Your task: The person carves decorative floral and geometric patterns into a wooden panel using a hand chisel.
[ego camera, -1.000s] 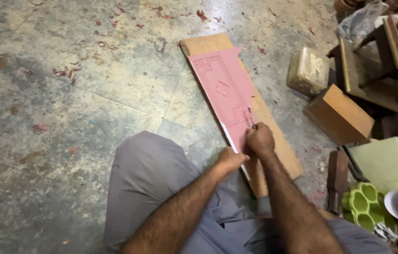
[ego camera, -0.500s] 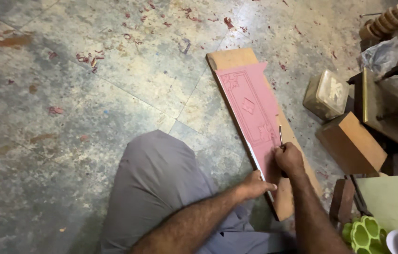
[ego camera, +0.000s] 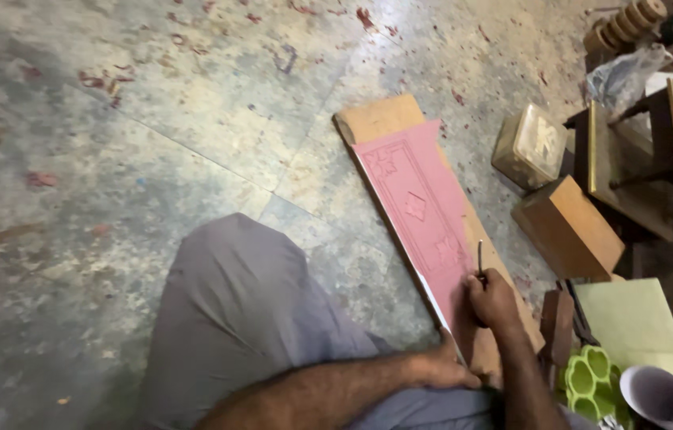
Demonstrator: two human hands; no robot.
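Right hand (ego camera: 491, 301) closed around a thin metal tool (ego camera: 479, 259), its tip pointing up over the pink sheet (ego camera: 424, 215); left hand (ego camera: 448, 368) pressed flat on the near end of the sheet, its fingers mostly hidden, so their grip cannot be told. The pink sheet, marked with a border and diamond shapes, lies along a wooden board (ego camera: 380, 115) on the stained floor (ego camera: 153, 143); the person's grey-clad knee (ego camera: 249, 310) just left of it; a wooden block (ego camera: 567, 227), a green tray (ego camera: 587, 381) and a pale green sheet (ego camera: 631, 322) to the right.
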